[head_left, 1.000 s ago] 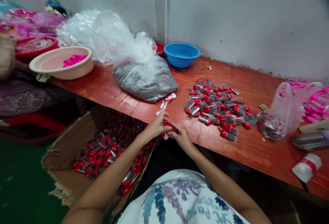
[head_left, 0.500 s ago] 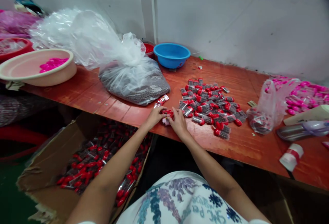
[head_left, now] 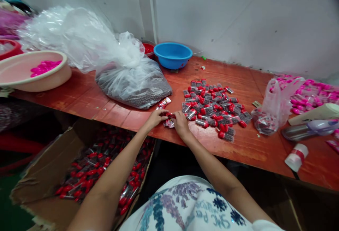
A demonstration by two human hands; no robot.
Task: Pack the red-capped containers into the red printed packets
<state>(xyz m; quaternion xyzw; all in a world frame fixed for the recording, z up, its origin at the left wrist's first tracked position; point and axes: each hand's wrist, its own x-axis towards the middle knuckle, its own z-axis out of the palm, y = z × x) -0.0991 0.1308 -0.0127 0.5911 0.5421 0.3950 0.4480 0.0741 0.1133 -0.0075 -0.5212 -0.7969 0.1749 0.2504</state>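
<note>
At the front edge of the table, my left hand (head_left: pixel 156 118) and my right hand (head_left: pixel 181 123) meet over a small red piece (head_left: pixel 171 116). Fingers of both hands are closed on it, and they hide most of its shape. Just beneath lie some pink-and-white printed pieces (head_left: pixel 168 124). A red-and-white printed wrapper (head_left: pixel 163 102) rests beyond my left hand, against a tied clear bag (head_left: pixel 135 86) full of small dark beads. To the right of my right hand spreads a pile of small clear tubes (head_left: pixel 212 105) with red caps and dark contents.
Below the table at left stands an open cardboard box (head_left: pixel 39 178) of red-capped tubes. A blue basin (head_left: pixel 173 61) and a cream basin (head_left: pixel 45 82) sit farther back. Rightward are a small plastic bag (head_left: pixel 272 104), a bottle (head_left: pixel 299 131) and a white roll (head_left: pixel 296 157).
The view has shifted slightly, so the table things appear a little farther left. Both hands stay together at the red piece, with the right fingers curled more over it.
</note>
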